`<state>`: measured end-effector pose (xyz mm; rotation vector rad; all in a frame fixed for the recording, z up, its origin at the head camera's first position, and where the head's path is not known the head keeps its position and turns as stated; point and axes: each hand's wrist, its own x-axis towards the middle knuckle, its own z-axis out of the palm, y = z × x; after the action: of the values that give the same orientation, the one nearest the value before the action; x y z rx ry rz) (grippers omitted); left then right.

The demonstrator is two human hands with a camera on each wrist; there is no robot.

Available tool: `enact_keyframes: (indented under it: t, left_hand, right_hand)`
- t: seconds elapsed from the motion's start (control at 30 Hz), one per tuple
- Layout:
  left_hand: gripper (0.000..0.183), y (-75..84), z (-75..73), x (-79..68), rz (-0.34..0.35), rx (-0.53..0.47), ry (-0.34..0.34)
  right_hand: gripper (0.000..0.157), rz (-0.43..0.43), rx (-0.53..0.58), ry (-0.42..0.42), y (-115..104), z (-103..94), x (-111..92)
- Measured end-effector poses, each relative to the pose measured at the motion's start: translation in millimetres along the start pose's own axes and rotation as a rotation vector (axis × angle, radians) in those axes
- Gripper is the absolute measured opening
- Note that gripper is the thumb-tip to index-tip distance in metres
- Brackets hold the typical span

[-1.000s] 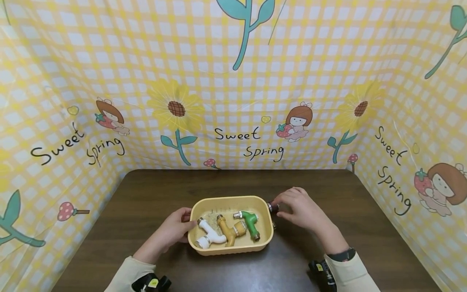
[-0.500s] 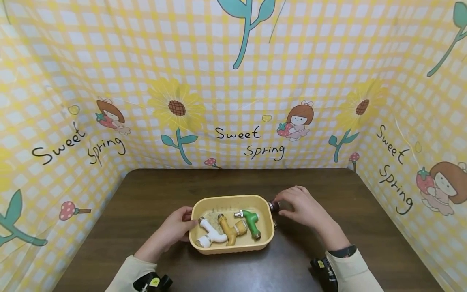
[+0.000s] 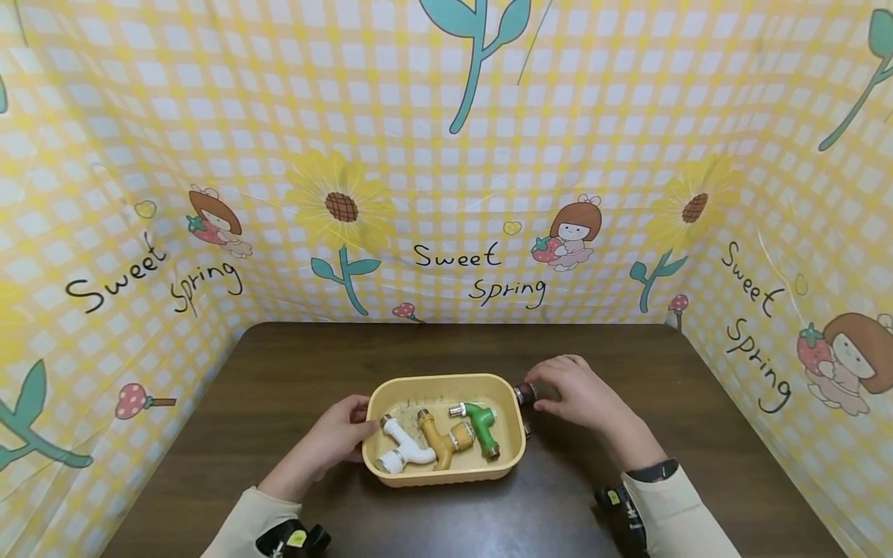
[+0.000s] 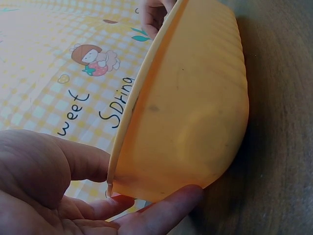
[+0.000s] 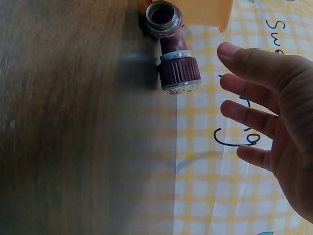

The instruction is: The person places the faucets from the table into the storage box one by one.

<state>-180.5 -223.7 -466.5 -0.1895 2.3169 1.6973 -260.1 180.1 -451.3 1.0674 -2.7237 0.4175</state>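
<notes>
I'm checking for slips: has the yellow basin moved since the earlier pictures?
No: in the head view, the yellow basin shows no clear shift against the table's back edge.

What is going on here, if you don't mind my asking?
Someone's left grip is holding the left end of a yellow tub. Inside it lie a white tap, a yellow tap and a green tap. A dark red tap is outside, by the tub's right end. The right grip is close to that one but, in the right wrist view, not touching it.
</notes>
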Motion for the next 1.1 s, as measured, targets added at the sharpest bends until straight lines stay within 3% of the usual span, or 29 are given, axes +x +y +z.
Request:
enact_keyframes:
  t: [1.1]
  left_hand:
    - [0.043,-1.5,0.2,2.0,-0.004,-0.003,0.003]
  right_hand:
    - [0.043,0.006,-0.033,-0.134,14.8,12.5,12.8]
